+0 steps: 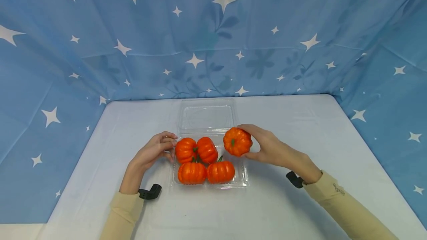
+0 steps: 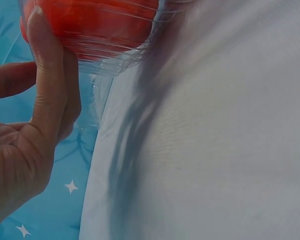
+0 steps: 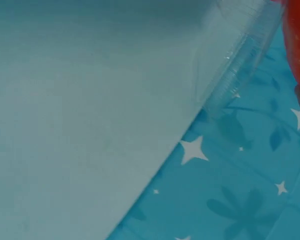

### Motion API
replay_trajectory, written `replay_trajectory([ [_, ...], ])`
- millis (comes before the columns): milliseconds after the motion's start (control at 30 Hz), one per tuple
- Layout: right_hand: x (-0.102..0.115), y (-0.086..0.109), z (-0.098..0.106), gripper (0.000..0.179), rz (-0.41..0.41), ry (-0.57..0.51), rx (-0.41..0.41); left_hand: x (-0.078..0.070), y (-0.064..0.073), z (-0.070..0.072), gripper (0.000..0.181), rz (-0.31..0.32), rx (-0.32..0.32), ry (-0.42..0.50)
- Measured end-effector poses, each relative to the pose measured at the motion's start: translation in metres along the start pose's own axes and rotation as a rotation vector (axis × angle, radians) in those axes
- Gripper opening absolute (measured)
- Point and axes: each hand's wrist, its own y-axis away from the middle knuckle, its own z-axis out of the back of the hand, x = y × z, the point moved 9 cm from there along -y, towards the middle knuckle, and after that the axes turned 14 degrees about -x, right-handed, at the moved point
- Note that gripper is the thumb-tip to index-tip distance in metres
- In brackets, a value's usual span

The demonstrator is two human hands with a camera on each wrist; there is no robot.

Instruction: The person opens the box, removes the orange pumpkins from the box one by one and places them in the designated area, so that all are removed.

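Head view: the right hand grips one pumpkin between thumb and fingers, over the right part of the box. The left hand, fingers loosely bent, touches the box's left wall, holding nothing. If released too high, the pumpkin could bounce off the four others and roll out.

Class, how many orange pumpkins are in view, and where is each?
5: back-left pumpkin, back-right pumpkin, front-left pumpkin and front-right pumpkin in the clear container; held pumpkin in the right hand's fingers. None seems hidden.
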Motion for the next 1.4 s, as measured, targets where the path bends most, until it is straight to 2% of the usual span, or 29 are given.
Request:
replay_trajectory([
  [200,-0.019,0.000,0.006,0.079,-0.062,-0.072,-0.088,0.000,0.000,0.002,0.037,0.006,-0.003,0.000],
  [567,-0.062,-0.002,0.018,0.080,-0.302,-0.172,-0.162,0.000,-0.001,0.001,0.036,0.013,-0.015,-0.007],
  [667,-0.076,-0.001,0.021,0.080,-0.367,-0.170,-0.172,-0.001,-0.001,0.000,0.037,0.007,-0.014,-0.013],
  [967,-0.101,-0.004,0.025,0.080,-0.467,-0.153,-0.170,0.001,-0.001,-0.001,0.034,0.011,-0.033,-0.011],
  [1200,-0.123,-0.005,0.018,0.078,-0.546,-0.127,-0.135,0.001,0.000,0.002,0.034,0.009,-0.040,-0.004],
  [1400,-0.139,-0.009,0.009,0.079,-0.560,-0.062,-0.094,0.000,-0.001,0.002,0.035,0.004,-0.045,0.001],
])
